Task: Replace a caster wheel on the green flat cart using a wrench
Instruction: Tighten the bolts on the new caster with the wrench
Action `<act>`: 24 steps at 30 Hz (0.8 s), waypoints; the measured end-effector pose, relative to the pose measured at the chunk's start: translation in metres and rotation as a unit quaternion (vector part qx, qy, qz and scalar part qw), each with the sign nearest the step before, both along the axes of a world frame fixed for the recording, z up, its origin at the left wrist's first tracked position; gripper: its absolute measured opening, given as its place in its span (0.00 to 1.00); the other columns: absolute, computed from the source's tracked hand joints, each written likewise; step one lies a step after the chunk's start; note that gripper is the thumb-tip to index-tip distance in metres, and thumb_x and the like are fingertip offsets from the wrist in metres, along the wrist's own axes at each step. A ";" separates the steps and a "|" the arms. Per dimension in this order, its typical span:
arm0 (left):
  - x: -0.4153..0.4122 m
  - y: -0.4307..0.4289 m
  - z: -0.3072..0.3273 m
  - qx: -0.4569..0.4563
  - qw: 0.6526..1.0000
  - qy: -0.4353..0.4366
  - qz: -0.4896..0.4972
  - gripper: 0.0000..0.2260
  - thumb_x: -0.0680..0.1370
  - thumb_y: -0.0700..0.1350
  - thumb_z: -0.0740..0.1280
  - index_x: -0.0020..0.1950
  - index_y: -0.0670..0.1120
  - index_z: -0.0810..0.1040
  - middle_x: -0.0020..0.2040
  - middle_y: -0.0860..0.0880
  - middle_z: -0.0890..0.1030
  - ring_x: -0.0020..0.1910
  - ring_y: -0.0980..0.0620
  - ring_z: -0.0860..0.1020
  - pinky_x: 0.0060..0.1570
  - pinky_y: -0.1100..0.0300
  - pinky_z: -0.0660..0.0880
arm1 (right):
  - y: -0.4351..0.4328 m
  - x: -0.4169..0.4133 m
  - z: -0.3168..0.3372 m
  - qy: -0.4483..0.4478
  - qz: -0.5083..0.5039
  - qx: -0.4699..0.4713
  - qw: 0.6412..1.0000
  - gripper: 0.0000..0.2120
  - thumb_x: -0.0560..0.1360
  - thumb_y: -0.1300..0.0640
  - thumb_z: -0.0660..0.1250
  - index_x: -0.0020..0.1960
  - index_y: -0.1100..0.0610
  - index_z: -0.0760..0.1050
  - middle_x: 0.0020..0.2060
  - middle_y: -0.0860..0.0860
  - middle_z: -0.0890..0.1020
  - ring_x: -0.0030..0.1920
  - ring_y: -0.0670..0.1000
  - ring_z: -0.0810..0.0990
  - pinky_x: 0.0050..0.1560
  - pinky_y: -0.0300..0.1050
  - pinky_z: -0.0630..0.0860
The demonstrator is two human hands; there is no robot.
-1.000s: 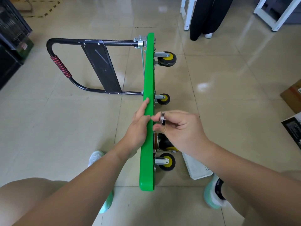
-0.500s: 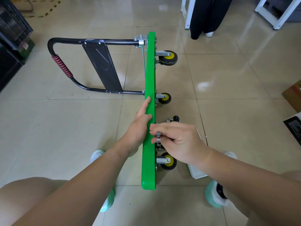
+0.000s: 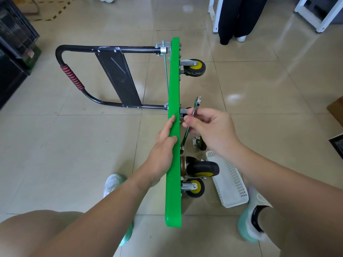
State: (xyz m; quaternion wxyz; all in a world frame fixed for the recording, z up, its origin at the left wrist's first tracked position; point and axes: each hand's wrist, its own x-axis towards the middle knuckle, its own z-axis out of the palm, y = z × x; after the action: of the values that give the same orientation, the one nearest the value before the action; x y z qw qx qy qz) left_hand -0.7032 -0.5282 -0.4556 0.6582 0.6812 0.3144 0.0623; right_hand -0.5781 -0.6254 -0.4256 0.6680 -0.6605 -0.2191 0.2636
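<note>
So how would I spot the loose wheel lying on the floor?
Find the green cart standing on its edge, wheels facing right. On the floor beside it, just beyond the white basket, lies the loose caster. Unlike the others, it is not bolted to the cart.

One green flat cart (image 3: 173, 182) is there, with one black handle (image 3: 104, 48). Four casters seem to be fitted to it: a far caster (image 3: 194, 67), a near caster (image 3: 194, 187), a large black caster (image 3: 202, 168), and a fourth caster (image 3: 183, 110) that is mostly hidden, so the count is uncertain. One loose caster (image 3: 199, 143) lies on the floor. There is one wrench (image 3: 195, 106), one white basket (image 3: 230, 182) and two shoes (image 3: 113, 182).
</note>
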 end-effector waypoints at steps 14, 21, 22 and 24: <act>-0.001 0.003 -0.001 0.018 0.999 0.010 -0.025 0.29 0.77 0.55 0.52 0.76 0.77 0.57 0.75 0.59 0.67 0.63 0.56 0.77 0.69 0.47 0.73 | 0.012 0.052 0.008 0.087 -0.010 -0.061 0.994 0.05 0.78 0.63 0.70 0.53 0.62 0.80 0.45 0.57 0.85 0.41 0.51 0.87 0.41 0.41 0.83; 0.000 0.001 0.000 0.029 0.999 0.007 -0.013 0.29 0.76 0.55 0.53 0.76 0.77 0.57 0.74 0.55 0.70 0.63 0.52 0.78 0.67 0.45 0.75 | -0.023 -0.001 0.030 -0.034 0.043 0.021 0.998 0.11 0.71 0.71 0.73 0.46 0.56 0.83 0.39 0.49 0.87 0.44 0.50 0.87 0.47 0.40 0.83; 0.000 0.001 0.000 0.029 0.999 0.010 -0.010 0.29 0.76 0.55 0.53 0.76 0.77 0.58 0.74 0.54 0.70 0.62 0.52 0.78 0.66 0.44 0.75 | -0.028 -0.008 0.028 -0.044 0.047 0.038 0.997 0.12 0.70 0.72 0.73 0.45 0.57 0.83 0.39 0.49 0.87 0.45 0.50 0.87 0.49 0.40 0.82; 0.001 0.001 0.000 0.028 1.000 0.008 -0.006 0.29 0.76 0.55 0.53 0.75 0.77 0.58 0.75 0.54 0.69 0.63 0.53 0.78 0.65 0.46 0.76 | -0.034 -0.019 0.020 -0.069 0.050 0.049 0.995 0.12 0.69 0.72 0.74 0.46 0.57 0.84 0.41 0.50 0.87 0.46 0.49 0.86 0.52 0.41 0.82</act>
State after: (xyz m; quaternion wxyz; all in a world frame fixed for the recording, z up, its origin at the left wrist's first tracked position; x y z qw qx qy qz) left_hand -0.7025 -0.5271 -0.4560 0.6370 0.7015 0.3135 0.0619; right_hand -0.5966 -0.6593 -0.4057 0.6688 -0.6321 -0.3097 0.2392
